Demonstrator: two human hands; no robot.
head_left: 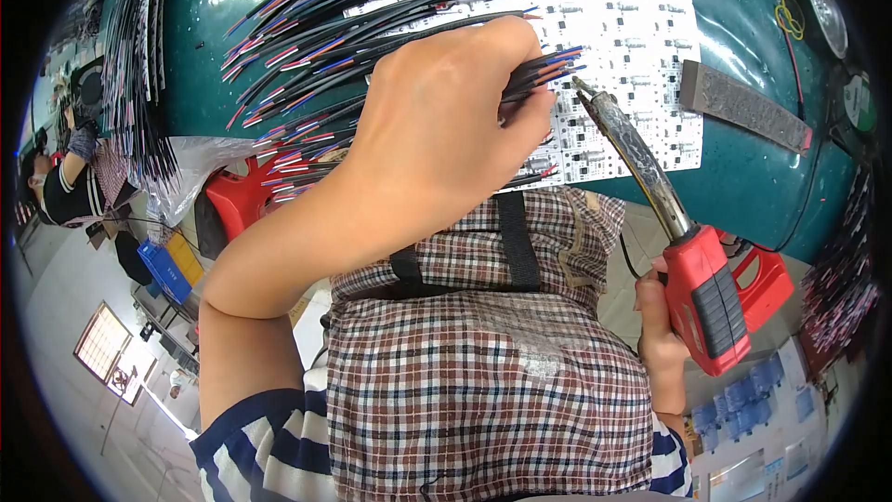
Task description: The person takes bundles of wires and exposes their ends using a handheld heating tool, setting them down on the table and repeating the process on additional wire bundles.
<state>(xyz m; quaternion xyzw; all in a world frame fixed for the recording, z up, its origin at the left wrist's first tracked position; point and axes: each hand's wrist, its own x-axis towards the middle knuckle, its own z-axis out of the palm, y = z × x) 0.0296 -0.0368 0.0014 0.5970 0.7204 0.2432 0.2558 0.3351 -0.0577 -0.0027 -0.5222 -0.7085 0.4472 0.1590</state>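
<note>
My left hand (441, 107) is closed in a pinch on several black cables (530, 77), whose stripped orange and blue wire ends point right. Beneath them lies a white circuit board panel (641, 37) covered in rows of small components. In my right hand (658, 333) is a soldering gun (711, 302) with a red and black body, its long metal barrel slanting up and left. The iron's tip sits close by the wire ends, just over the panel; whether it touches them I cannot tell. Many more black cables (307, 46) fan out leftward from the panel, partly covered by my left hand.
A grey bar-shaped block (743, 107) rests at the panel's right on the green tabletop (209, 14). Bunches of cables hang at the far left (139, 74) and lie at the far right (846, 270). Yellow wire loops (789, 17) lie at the back right. Another person (70, 177) works at left.
</note>
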